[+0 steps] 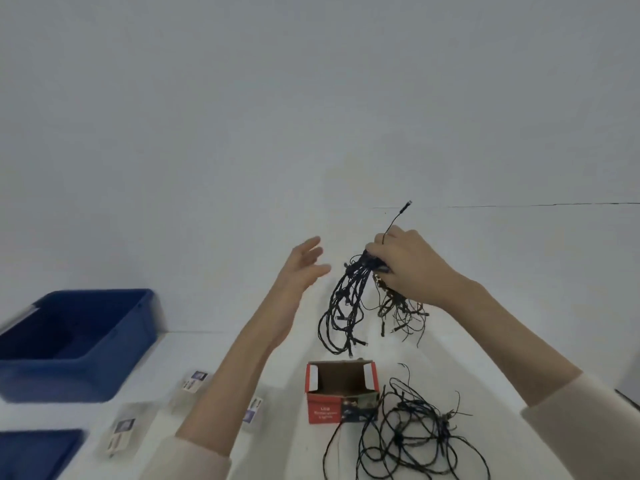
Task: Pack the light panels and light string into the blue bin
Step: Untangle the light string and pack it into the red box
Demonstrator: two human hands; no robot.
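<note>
Your right hand [412, 268] pinches the top of the light string [349, 303], whose loops hang down just right of your left hand [304, 268], fingers spread and holding nothing, while the blue bin [76, 341], maybe empty, sits well off to the left.

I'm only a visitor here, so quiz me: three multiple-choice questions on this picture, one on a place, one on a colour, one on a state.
1. On which side of the table does the blue bin stand? A right B left C middle
2. What colour is the open cardboard box? A green B yellow C red
3. The right hand is: A gripping a bundle of light string B empty C flat on the table
Answers: B, the bin sits at the far left; C, its sides are red; A, its fingers curl round the dark wires.
</note>
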